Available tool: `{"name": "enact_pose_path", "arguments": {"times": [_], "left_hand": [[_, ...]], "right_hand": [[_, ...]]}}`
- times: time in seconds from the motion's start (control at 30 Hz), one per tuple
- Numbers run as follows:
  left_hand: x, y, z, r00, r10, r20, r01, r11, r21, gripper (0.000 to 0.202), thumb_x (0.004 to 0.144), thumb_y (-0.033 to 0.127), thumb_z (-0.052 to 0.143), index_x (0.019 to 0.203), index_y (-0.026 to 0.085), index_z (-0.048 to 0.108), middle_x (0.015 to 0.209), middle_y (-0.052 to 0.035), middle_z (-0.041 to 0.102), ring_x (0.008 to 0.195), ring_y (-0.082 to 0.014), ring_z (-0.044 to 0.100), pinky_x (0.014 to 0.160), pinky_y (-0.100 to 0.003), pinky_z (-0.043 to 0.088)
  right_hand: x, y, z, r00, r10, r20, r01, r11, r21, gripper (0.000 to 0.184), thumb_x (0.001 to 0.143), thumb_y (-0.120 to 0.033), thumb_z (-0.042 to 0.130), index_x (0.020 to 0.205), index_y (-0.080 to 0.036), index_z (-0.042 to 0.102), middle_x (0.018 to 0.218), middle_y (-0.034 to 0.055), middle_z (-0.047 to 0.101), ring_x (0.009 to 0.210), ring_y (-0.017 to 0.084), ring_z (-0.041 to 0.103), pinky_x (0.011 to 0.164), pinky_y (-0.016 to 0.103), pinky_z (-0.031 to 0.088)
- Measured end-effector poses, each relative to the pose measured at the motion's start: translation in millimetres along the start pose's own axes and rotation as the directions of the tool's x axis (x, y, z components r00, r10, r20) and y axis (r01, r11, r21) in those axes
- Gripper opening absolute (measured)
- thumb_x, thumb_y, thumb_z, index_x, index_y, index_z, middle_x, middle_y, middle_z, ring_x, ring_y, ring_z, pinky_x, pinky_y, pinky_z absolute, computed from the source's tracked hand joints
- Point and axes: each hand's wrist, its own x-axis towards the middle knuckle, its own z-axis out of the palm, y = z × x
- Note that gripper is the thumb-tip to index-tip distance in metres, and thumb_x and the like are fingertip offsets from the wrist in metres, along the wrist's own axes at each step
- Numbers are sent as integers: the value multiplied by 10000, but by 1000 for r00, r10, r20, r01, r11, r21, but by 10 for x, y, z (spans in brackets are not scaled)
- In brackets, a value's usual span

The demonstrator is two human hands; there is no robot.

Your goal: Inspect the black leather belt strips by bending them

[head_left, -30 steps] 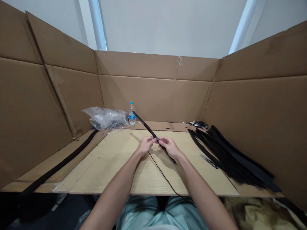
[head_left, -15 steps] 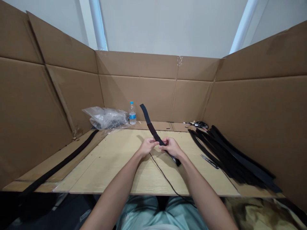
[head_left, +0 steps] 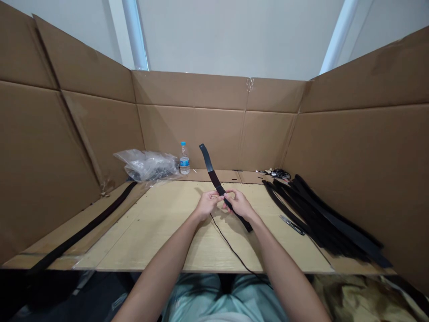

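Observation:
Above the middle of the table I hold a long flat black strip (head_left: pixel 215 178), tilted with its far end up and to the left. That far end is smooth and bluish-grey; a dark fabric sleeve, bunched into small folds near my fingers, covers the part below it. My left hand (head_left: pixel 205 205) pinches the strip at the folds. Just beside it, my right hand (head_left: pixel 239 205) is closed on the strip with thumb and fingers. A thin black cord (head_left: pixel 231 248) runs from beneath my hands over the table edge towards my lap; its upper end is hidden.
Several black strips (head_left: pixel 321 219) lie piled on the right, with small thread snips (head_left: pixel 292 225) beside them. One more strip (head_left: pixel 90 227) lies along the left. A plastic bag (head_left: pixel 147 166), a water bottle (head_left: pixel 184 162) and tangled small items (head_left: pixel 278 173) sit at the back. Cardboard walls (head_left: pixel 191 120) enclose three sides.
The strip's far end has shifted slightly right and turned, catching more light. The folds in the sleeve sit closer to my fingers, and my right fingers have changed their grip.

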Motion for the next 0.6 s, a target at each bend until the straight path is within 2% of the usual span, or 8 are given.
{"name": "enact_pose_path", "arguments": {"times": [0.1, 0.17, 0.2, 0.3, 0.37, 0.47, 0.6], "left_hand": [[-13, 36, 29, 999, -36, -9, 36, 999, -28, 498, 604, 496, 784, 841, 83, 638, 503, -2, 552, 392, -61, 386, 416, -205, 170], [-17, 35, 27, 998, -55, -41, 53, 997, -55, 487, 576, 499, 801, 770, 91, 618, 463, 31, 493, 365, -32, 297, 404, -201, 132], [-18, 29, 24, 997, -58, -51, 54, 996, -73, 479, 557, 489, 814, 735, 95, 606, 466, 35, 486, 372, -30, 298, 404, -196, 148], [-19, 4, 25, 998, -49, -43, 44, 992, -117, 451, 526, 442, 840, 696, 94, 608, 553, -2, 554, 458, -64, 433, 451, -200, 293], [-20, -5, 41, 999, -44, -28, 40, 992, -122, 442, 514, 416, 850, 716, 85, 639, 608, -26, 590, 517, -87, 487, 497, -216, 350], [-26, 0, 80, 999, -36, -9, 35, 993, -113, 444, 511, 402, 852, 755, 78, 673, 629, -34, 603, 542, -93, 500, 520, -221, 361], [-49, 20, 132, 999, -25, 29, 27, 995, -95, 432, 519, 400, 845, 757, 78, 682, 652, -46, 615, 567, -108, 520, 545, -235, 376]], "right_hand": [[36, 32, -3, 998, -51, 30, 51, 998, -25, 325, 823, -401, 592, 1003, -131, 583, 534, -21, 606, 398, 92, 509, 389, 192, 377], [50, 52, -2, 997, -56, 47, 56, 998, 3, 306, 815, -399, 605, 938, -118, 611, 573, 2, 632, 436, 99, 553, 425, 198, 426], [51, 57, -3, 997, -57, 59, 55, 998, 31, 303, 804, -397, 621, 916, -115, 615, 611, 17, 652, 479, 110, 589, 464, 209, 463], [33, 44, -23, 993, -50, 110, 36, 991, 128, 303, 757, -393, 685, 874, -122, 615, 748, 52, 695, 633, 157, 669, 607, 270, 548], [3, 9, -58, 988, -4, 156, -23, 985, 171, 308, 733, -393, 716, 861, -137, 602, 798, 60, 699, 663, 178, 682, 609, 293, 559], [-47, -63, -139, 975, 63, 211, -103, 978, 183, 301, 724, -387, 729, 826, -155, 567, 784, 59, 695, 654, 194, 686, 578, 298, 552], [-81, -126, -237, 970, 19, 242, -47, 993, 111, 296, 710, -381, 738, 800, -146, 583, 743, 50, 690, 673, 181, 674, 620, 286, 538]]}}
